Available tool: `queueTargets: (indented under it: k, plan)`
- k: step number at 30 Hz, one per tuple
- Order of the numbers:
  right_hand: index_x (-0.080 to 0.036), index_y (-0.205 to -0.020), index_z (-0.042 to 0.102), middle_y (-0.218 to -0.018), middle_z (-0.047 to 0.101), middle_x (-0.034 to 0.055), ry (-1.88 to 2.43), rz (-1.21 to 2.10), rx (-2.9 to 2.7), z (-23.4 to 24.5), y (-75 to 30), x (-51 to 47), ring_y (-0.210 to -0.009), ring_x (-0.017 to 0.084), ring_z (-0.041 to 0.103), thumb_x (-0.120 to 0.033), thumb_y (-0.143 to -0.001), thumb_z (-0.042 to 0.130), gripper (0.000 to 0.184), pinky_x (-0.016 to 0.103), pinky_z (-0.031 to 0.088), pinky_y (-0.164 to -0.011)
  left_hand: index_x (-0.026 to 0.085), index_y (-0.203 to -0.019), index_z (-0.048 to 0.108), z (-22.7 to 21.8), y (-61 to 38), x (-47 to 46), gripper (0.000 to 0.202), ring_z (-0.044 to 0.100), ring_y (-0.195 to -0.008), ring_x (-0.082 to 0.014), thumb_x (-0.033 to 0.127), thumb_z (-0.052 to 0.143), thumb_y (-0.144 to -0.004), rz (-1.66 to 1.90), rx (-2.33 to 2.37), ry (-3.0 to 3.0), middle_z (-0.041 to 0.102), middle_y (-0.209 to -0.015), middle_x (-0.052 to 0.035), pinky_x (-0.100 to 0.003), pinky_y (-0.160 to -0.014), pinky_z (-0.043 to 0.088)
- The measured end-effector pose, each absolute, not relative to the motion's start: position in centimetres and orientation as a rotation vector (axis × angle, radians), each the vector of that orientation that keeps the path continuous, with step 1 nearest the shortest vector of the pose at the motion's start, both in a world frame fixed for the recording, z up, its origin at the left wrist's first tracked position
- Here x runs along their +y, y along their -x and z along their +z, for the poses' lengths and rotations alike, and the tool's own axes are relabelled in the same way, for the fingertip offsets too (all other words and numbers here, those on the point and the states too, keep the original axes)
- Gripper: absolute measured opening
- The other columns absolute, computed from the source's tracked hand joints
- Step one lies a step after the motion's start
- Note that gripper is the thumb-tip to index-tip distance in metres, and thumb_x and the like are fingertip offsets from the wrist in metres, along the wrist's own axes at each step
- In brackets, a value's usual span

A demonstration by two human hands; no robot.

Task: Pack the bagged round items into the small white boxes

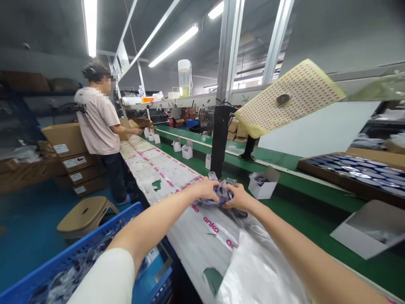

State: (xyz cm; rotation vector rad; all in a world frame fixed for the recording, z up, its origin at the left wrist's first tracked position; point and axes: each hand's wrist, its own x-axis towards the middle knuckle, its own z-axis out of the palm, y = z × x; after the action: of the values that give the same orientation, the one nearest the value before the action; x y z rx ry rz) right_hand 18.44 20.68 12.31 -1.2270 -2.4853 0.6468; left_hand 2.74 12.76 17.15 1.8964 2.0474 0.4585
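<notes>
My left hand (208,189) and my right hand (238,198) meet over the taped strip of the workbench, fingers curled in from either side. Between them is a bundle of clear plastic bags with blue and dark contents (224,193); its exact kind cannot be made out. Both hands grip this bundle. Just beyond my right hand, an open white box (263,183) with something dark inside stands on the green conveyor belt (284,202). Clear plastic film (257,226) lies under and beside my right wrist.
A blue crate (139,209) of bagged items stands at my left, near a beige stool (84,213). A black-wrapped post (220,139) rises ahead. Another open white box (363,228) and a carton of blue discs (303,164) are right. A co-worker (98,114) stands farther along.
</notes>
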Motion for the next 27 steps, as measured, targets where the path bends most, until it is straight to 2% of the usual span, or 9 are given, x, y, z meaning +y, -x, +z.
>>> queueTargets:
  k: [3, 5, 7, 9, 11, 15, 19, 22, 27]
  plan:
    - [-0.022, -0.141, 0.055, -0.159, 0.017, 0.0213, 1.243, 0.630, -2.538, 11.3, -18.9, 20.7, -0.119, 0.037, 0.063, -0.023, -0.063, 0.086, 0.084, 0.047, 0.047, -0.105, 0.024, -0.142, 0.059, 15.5, -3.4, 12.0, 0.092, 0.064, -0.116, -0.0432, 0.030, 0.090, -0.056, 0.475, 2.002, -1.970, 0.052, -0.142, -0.0171, -0.056, -0.105, 0.049]
    - [-0.024, -0.150, 0.047, -0.164, 0.007, 0.0232, 1.231, 0.649, -2.561, 11.1, -19.2, 20.8, -0.126, 0.042, 0.059, -0.026, -0.062, 0.088, 0.096, 0.051, 0.044, -0.109, 0.027, -0.150, 0.049, 15.2, -3.1, 10.9, 0.103, 0.062, -0.121, -0.0432, 0.034, 0.092, -0.057, 0.542, 1.970, -2.013, 0.049, -0.148, -0.0166, -0.054, -0.107, 0.048]
    - [-0.026, -0.157, 0.038, -0.166, 0.005, 0.0231, 1.196, 0.698, -2.570, 11.1, -19.6, 21.3, -0.136, 0.043, 0.050, -0.034, -0.062, 0.090, 0.108, 0.050, 0.041, -0.112, 0.027, -0.153, 0.045, 15.1, -2.3, 9.5, 0.096, 0.057, -0.131, -0.0381, 0.035, 0.087, -0.068, 0.673, 1.936, -2.064, 0.049, -0.150, -0.0137, -0.048, -0.111, 0.046]
    - [-0.027, -0.159, 0.034, -0.165, 0.012, 0.0216, 1.148, 0.753, -2.562, 11.3, -20.3, 22.0, -0.145, 0.040, 0.041, -0.042, -0.062, 0.090, 0.113, 0.046, 0.038, -0.116, 0.024, -0.150, 0.048, 15.0, -0.9, 7.7, 0.067, 0.051, -0.138, -0.0300, 0.034, 0.070, -0.087, 0.849, 1.939, -2.091, 0.053, -0.148, -0.0113, -0.043, -0.118, 0.040]
    - [-0.027, -0.156, 0.040, -0.163, 0.024, 0.0190, 1.103, 0.811, -2.539, 11.6, -21.1, 22.7, -0.147, 0.036, 0.038, -0.047, -0.063, 0.089, 0.107, 0.042, 0.037, -0.117, 0.023, -0.146, 0.053, 14.3, 0.8, 6.1, 0.054, 0.045, -0.143, -0.0285, 0.036, 0.062, -0.094, 1.027, 1.992, -2.046, 0.051, -0.150, -0.0117, -0.044, -0.122, 0.035]
    - [-0.029, -0.152, 0.047, -0.158, 0.041, 0.0130, 1.102, 0.905, -2.428, 11.9, -22.4, 23.7, -0.129, 0.029, 0.058, -0.057, -0.080, 0.074, 0.081, 0.037, 0.050, -0.103, 0.027, -0.149, 0.050, 10.8, 3.8, 5.5, 0.094, 0.027, -0.153, -0.0402, 0.035, 0.092, -0.065, 1.163, 1.999, -1.818, 0.032, -0.164, -0.0160, -0.056, -0.122, 0.031]
    - [-0.019, -0.144, 0.056, -0.131, 0.067, 0.0147, 1.254, 0.932, -2.272, 11.9, -22.0, 24.3, -0.093, 0.026, 0.071, -0.061, -0.099, 0.038, 0.064, 0.037, 0.058, -0.078, 0.020, -0.142, 0.057, 7.8, 4.2, 8.4, 0.079, 0.049, -0.140, -0.0341, 0.014, 0.083, -0.068, 1.275, 1.896, -1.774, 0.055, -0.147, -0.0158, -0.053, -0.122, 0.033]
    - [-0.016, -0.121, 0.070, -0.119, 0.073, 0.0132, 1.305, 0.881, -2.217, 11.6, -21.1, 24.5, -0.104, 0.027, 0.069, -0.057, -0.094, 0.049, 0.054, 0.036, 0.055, -0.089, 0.017, -0.146, 0.051, 7.7, 3.3, 10.0, 0.079, 0.047, -0.142, -0.0326, 0.007, 0.075, -0.072, 1.352, 1.863, -1.758, 0.053, -0.149, -0.0165, -0.053, -0.124, 0.030]
    - [-0.019, -0.094, 0.073, -0.102, 0.076, 0.0134, 1.316, 0.845, -2.258, 10.8, -20.9, 23.4, -0.098, 0.031, 0.069, -0.054, -0.086, 0.052, 0.041, 0.041, 0.050, -0.092, 0.029, -0.158, 0.034, 8.3, 3.0, 6.3, 0.099, 0.030, -0.154, -0.0318, -0.002, 0.069, -0.071, 1.345, 1.853, -1.678, 0.022, -0.169, -0.0119, -0.048, -0.124, 0.033]
